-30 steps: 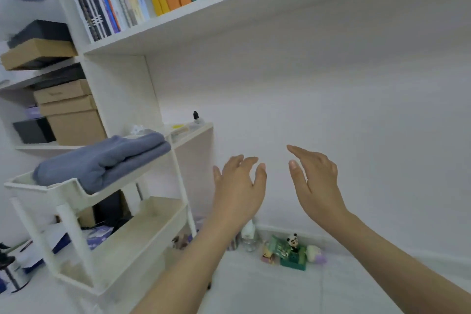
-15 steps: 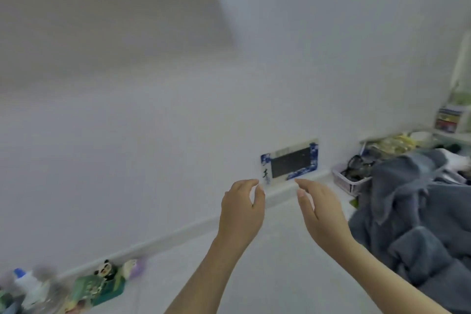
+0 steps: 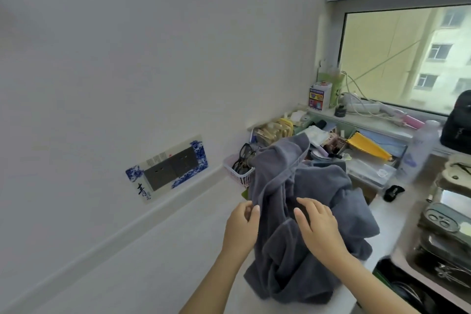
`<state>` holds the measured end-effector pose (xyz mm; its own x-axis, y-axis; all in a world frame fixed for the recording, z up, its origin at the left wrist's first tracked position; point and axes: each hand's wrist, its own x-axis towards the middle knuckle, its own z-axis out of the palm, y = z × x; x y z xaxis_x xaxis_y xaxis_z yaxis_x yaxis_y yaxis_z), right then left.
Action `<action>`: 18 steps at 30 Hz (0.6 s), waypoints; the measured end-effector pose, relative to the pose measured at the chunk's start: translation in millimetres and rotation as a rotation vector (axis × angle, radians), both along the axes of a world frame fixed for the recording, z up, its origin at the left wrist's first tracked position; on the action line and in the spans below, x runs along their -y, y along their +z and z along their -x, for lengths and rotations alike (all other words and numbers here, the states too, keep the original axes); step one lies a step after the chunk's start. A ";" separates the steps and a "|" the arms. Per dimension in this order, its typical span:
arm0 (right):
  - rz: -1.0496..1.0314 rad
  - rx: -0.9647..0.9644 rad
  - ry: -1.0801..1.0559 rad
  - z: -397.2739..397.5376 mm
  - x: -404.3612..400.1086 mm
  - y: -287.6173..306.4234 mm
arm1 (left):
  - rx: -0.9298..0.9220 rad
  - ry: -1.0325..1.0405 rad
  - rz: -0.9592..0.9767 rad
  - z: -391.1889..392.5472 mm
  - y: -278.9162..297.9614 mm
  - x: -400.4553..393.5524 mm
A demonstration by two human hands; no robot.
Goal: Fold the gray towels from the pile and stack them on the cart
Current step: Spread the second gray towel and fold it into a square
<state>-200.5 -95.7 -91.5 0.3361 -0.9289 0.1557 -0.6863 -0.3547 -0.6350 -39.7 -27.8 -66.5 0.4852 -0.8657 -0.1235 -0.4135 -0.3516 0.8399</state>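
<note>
1. Gray towels (image 3: 300, 224): a loose, crumpled pile on the white counter (image 3: 198, 257), by the wall with the blue-bordered socket plate (image 3: 167, 168); cluttered window sill behind. The cart is out of view.
2. Left hand (image 3: 240, 231): at the pile's left edge, fingertips drawn together, seemingly pinching a fold; the grip is not clear.
3. Right hand (image 3: 319, 228): fingers spread and empty, resting on or just over the pile's middle.
4. Handling, judged: soft, limp, light terry; layers tangle. Best taken by a hem or corner and lifted free.
</note>
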 end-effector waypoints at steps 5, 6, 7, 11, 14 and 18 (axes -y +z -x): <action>-0.206 0.119 0.030 10.1 14.5 -15.6 | -0.210 0.022 0.054 2.4 -28.9 50.5; -0.226 0.148 0.030 11.1 16.8 -19.3 | -0.199 0.045 0.059 -1.0 -43.7 65.2; -0.248 0.165 0.034 10.9 17.6 -19.1 | -0.180 0.073 0.050 -6.9 -58.7 78.2; -0.299 0.218 0.041 7.8 26.3 -23.7 | -0.104 0.083 0.006 -9.1 -52.3 96.2; -0.314 0.283 0.073 -5.7 29.6 -20.2 | -0.186 0.058 0.089 -10.5 -29.6 82.7; -0.336 0.423 0.124 -42.7 22.5 -9.4 | -0.215 0.231 0.256 -39.4 -11.2 50.2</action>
